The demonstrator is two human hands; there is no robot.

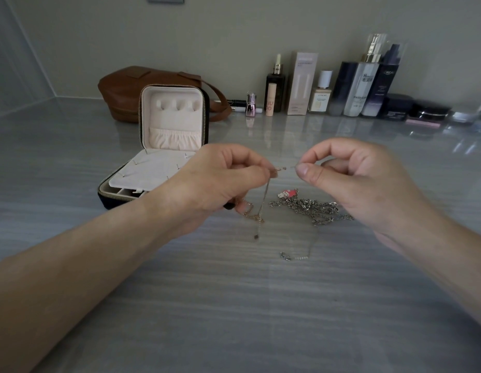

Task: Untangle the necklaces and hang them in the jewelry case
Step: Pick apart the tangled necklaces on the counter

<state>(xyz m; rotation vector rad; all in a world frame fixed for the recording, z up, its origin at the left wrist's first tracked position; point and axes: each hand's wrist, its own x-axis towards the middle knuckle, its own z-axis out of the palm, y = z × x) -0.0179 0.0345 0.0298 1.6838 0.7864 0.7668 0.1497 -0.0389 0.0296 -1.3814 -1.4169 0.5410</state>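
A thin gold necklace [264, 200] is held above the grey table. My left hand [220, 181] pinches one end near its clasp. My right hand [349, 173] pinches the other end, a short gap away. The chain droops down to a small pendant [256, 237] just over the table. A silver chain necklace [309, 207] with a red and white charm [287, 193] lies bunched on the table below my right hand. A fine silver chain end [293, 256] lies nearer me. The open jewelry case [169, 130] stands at the left with its cream lid upright, showing hooks and a pouch.
A brown leather bag [126, 90] sits behind the case. A row of cosmetic bottles, a box [301, 82] and jars [398, 106] lines the back wall on the right. The grey striped table [234, 305] stretches toward me.
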